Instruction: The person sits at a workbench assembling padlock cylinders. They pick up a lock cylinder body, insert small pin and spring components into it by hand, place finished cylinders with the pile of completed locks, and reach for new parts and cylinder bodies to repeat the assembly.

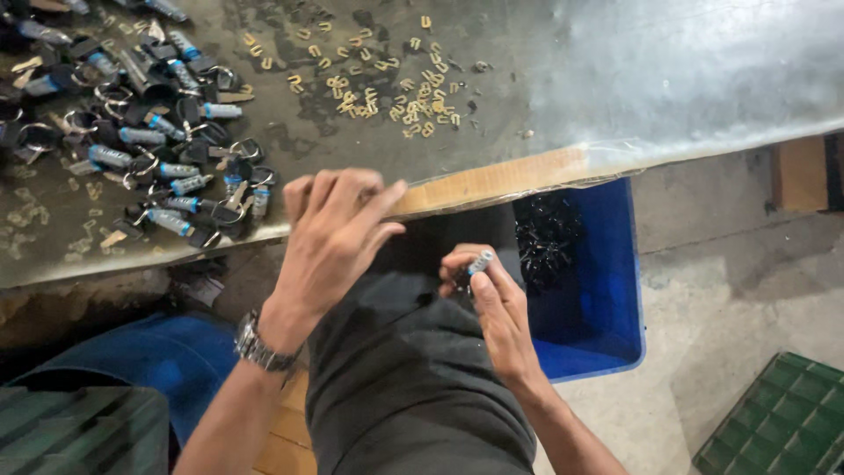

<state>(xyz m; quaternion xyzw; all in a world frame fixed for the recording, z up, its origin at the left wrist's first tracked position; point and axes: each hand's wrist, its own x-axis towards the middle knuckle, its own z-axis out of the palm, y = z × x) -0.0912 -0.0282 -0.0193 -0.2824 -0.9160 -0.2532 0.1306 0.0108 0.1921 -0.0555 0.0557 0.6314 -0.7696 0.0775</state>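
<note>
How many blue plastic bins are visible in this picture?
2. One blue bin stands under the table edge by the right hand; a second blue bin sits lower left, partly hidden by the left arm. Others may be hidden.

Bare forearms, metal wristwatch [261, 350], dark grey trousers [413, 387]

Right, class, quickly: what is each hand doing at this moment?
Left hand: open, empty, fingers resting on the metal-topped table edge.
Right hand: closed grip on a small silver cylinder with a black part.
</note>
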